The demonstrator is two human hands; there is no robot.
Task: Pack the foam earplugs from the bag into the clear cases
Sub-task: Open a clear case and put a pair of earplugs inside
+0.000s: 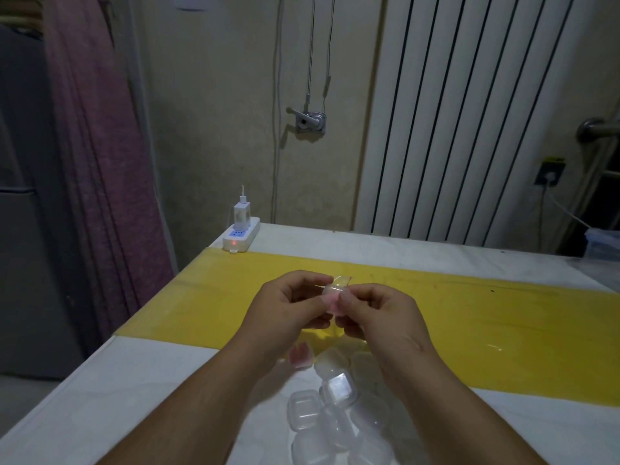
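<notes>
head view: one camera looking down over both forearms.
left hand [288,307]: gripping a small clear case from its left side, fingers [313,280] curling closely round it.
right hand [385,317]: pinching a pink earplug at the case's near edge, thumb and forefinger closing narrowly on it.
held case [339,285]: hanging between the two hands above the yellow strip [469,317], its lid tilting open away from the person.
pink earplug [330,307]: showing just under the held case, touching both thumbs.
loose earplugs [300,356]: lying near the strip's near edge, under the hands; whether a bag is covering them, I cannot tell.
case pile [335,407]: lying heaped on the white desk [117,397] between the forearms.
power strip [241,237]: sitting at the desk's far left corner, red lamp glowing, a white charger [241,214] standing plugged into it.
</notes>
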